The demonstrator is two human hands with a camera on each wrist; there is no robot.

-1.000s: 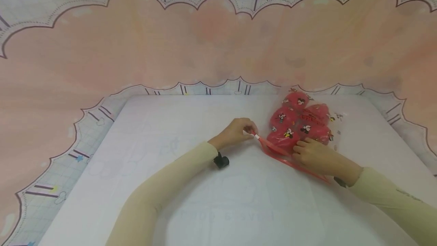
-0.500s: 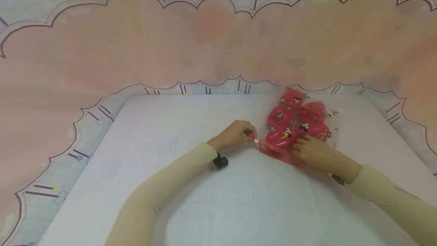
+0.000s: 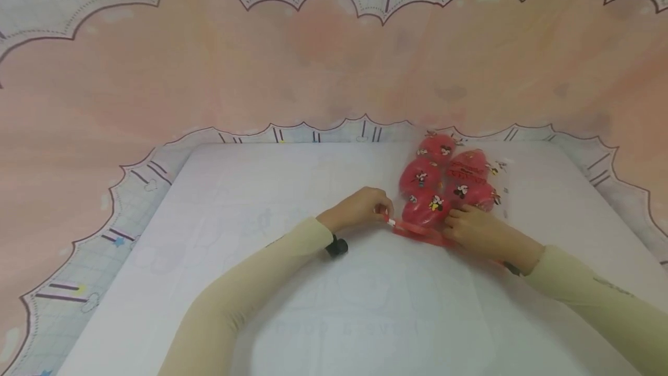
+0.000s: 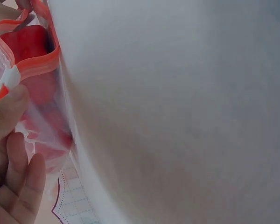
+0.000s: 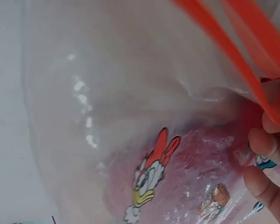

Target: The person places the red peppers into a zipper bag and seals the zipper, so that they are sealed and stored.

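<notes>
A clear zip bag [image 3: 498, 190] printed with cartoon figures lies on the white table, with several glossy red rounded things [image 3: 420, 177] inside; their kind is unclear. Its orange-red zip edge [image 4: 39, 65] gapes open in the left wrist view, with a red thing showing inside. My left hand [image 3: 362, 210] pinches the bag's left corner by the white slider [image 4: 10, 77], its other fingers curled loosely below. On the other side, my right hand [image 3: 477, 234] holds the zip edge at the bag's mouth. The right thumb is mostly hidden.
The white table [image 3: 313, 306] runs up to a peach and grid-patterned cloth backdrop [image 3: 292, 62]. A small black wrist camera [image 3: 338, 246] hangs under the left wrist, close to the tabletop.
The bag has shifted slightly left, and my right hand has moved a little left and up with it. The zip edges look closer together in the head view. My left hand keeps its pinch.
</notes>
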